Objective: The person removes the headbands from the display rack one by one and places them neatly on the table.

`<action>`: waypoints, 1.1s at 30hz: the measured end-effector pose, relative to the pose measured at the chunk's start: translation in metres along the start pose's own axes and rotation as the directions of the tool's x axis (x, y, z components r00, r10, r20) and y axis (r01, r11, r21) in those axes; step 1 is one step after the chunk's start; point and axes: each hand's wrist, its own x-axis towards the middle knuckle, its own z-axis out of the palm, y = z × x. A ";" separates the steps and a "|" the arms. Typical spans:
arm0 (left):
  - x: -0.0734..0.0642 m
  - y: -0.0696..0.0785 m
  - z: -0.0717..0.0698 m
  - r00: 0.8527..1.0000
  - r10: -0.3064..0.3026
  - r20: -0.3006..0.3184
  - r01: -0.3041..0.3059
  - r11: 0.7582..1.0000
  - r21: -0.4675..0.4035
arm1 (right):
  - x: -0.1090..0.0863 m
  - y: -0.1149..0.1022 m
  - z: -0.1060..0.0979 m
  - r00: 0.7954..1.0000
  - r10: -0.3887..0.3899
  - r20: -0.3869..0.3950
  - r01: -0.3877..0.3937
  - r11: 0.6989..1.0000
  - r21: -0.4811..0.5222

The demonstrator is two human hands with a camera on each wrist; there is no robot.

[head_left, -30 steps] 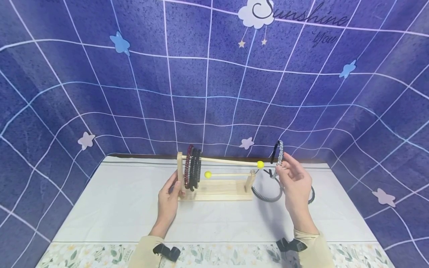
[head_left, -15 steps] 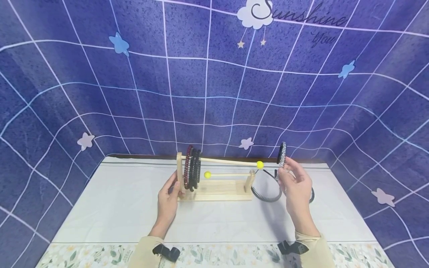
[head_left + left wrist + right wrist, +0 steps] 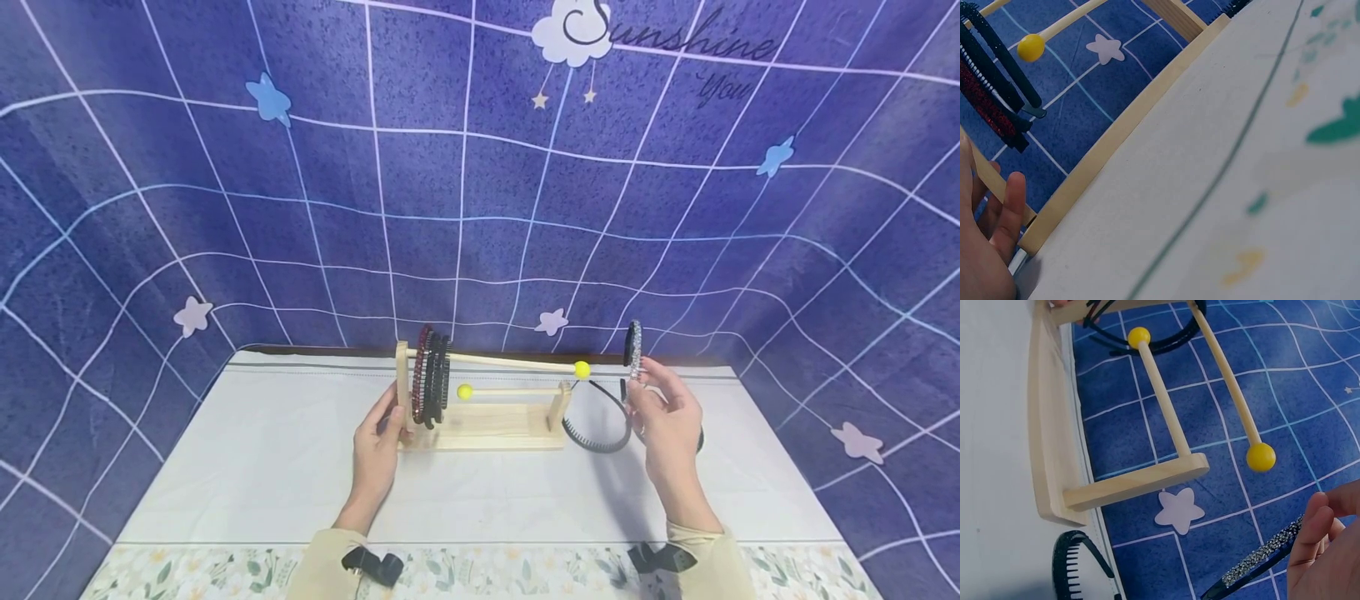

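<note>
My right hand point(image 3: 667, 433) pinches a headband point(image 3: 636, 350) covered in silver glitter, seen nearly edge-on. It hangs in the air, right of the yellow ball point(image 3: 582, 369) that tips the upper rod point(image 3: 517, 362) of a wooden rack point(image 3: 495, 425). At the rack's left end, my left hand point(image 3: 375, 450) holds the upright post point(image 3: 402, 383); the left wrist view shows its fingers point(image 3: 1013, 209) around the post's lower part. Several dark headbands point(image 3: 435, 383), one red and glittery point(image 3: 988, 103), hang on the upper rod near that post. The lower rod point(image 3: 517, 391) has nothing on it.
A black toothed headband point(image 3: 600, 447) lies on the white cloth right of the rack. Another dark band point(image 3: 701, 439) shows partly behind my right hand. A blue patterned curtain point(image 3: 480, 208) stands behind the table point(image 3: 262, 467).
My right hand has shifted slightly right and down with the glittery headband, which has turned more edge-on. The left hand and rack have stayed in place.
</note>
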 end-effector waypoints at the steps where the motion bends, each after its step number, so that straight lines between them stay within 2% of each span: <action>1: 0.000 0.000 0.000 1.000 0.000 0.000 0.000 1.000 -0.002 | 0.000 0.001 -0.001 1.000 0.001 -0.002 -0.001 1.000 -0.006; 9: 0.000 -0.001 0.001 1.000 0.012 0.002 -0.012 1.000 -0.021 | 0.001 0.003 -0.011 0.999 -0.019 -0.037 0.016 0.997 -0.076; 17: 0.000 0.001 0.000 1.000 -0.001 0.016 0.001 1.000 -0.013 | 0.003 0.006 -0.022 0.999 -0.024 -0.036 0.017 0.984 -0.176; 33: -0.001 0.000 -0.001 1.000 0.003 0.018 -0.003 1.000 -0.026 | 0.006 0.013 -0.039 0.996 0.010 -0.087 -0.026 0.983 -0.182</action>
